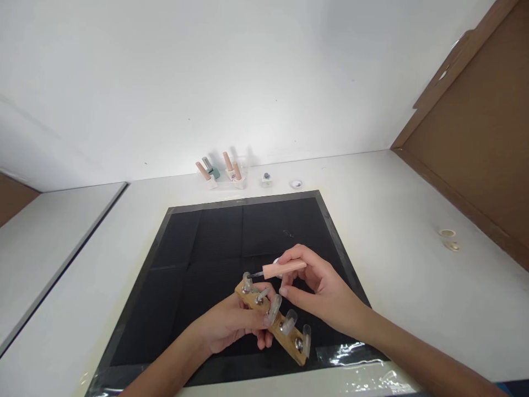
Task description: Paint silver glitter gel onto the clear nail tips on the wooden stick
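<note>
My left hand (237, 321) is closed around a wooden nail tip stand (285, 344), held at a slant above the black mat. Several clear nail tips (291, 321) stand up from it on round metal mounts. Between the fingers of my right hand (320, 286) is a nail polish brush (285, 269) with a pink handle. Its dark bristle end reaches the nail tip (247, 280) at the far left end of the stand and appears to touch it. A small white round thing (278, 263) shows partly behind the brush handle; most of it is hidden.
The black mat (206, 237) is taped down on the white table (397, 220). At the back stands a clear tray (243, 165) with several polish bottles (211, 170). A small bottle (266, 179) and a round dish (296, 183) sit beside it. Two small rings (447, 233) lie right.
</note>
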`<state>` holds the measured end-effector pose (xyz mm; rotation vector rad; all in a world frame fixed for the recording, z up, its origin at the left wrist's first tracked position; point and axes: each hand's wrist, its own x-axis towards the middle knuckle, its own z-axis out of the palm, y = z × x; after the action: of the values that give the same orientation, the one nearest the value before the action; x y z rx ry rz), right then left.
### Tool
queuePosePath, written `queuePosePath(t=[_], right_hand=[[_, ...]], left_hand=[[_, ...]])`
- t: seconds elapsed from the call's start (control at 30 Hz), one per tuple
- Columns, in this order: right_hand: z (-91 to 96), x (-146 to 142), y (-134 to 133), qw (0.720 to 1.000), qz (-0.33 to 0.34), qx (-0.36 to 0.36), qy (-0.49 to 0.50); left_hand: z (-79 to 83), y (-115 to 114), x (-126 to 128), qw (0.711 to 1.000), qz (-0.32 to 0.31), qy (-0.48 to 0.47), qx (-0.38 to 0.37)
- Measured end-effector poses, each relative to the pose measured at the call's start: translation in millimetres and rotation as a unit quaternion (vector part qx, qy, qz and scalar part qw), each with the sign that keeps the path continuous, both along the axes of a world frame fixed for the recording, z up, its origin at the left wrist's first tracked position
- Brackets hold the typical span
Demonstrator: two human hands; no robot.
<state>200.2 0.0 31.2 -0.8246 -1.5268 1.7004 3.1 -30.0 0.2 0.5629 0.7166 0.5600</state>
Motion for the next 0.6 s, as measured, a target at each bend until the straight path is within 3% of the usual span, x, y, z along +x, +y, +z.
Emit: queuePosePath(t=[0.23,0.33,0.47,0.6], right_hand=[[-0.2,1.1,1.7,1.0,-0.008,0.009,-0.001],[3.6,5.9,4.3,0.998,-0.044,0.044,-0.004],[10.1,14.6,7.8,0.986,-0.08,0.144,-0.026],[13.8,19.0,9.7,0.958,-0.039,0.281,-0.045]], left_hand=[[2.7,0.4,0.9,1.0,-0.005,-0.006,0.002],[6.2,1.1,1.8,1.0,-0.009,-0.004,0.006],[9.0,1.4,2.4,1.0,-0.007,0.013,0.005],[7.3,1.1,1.0,1.0,-0.003,0.004,-0.002]])
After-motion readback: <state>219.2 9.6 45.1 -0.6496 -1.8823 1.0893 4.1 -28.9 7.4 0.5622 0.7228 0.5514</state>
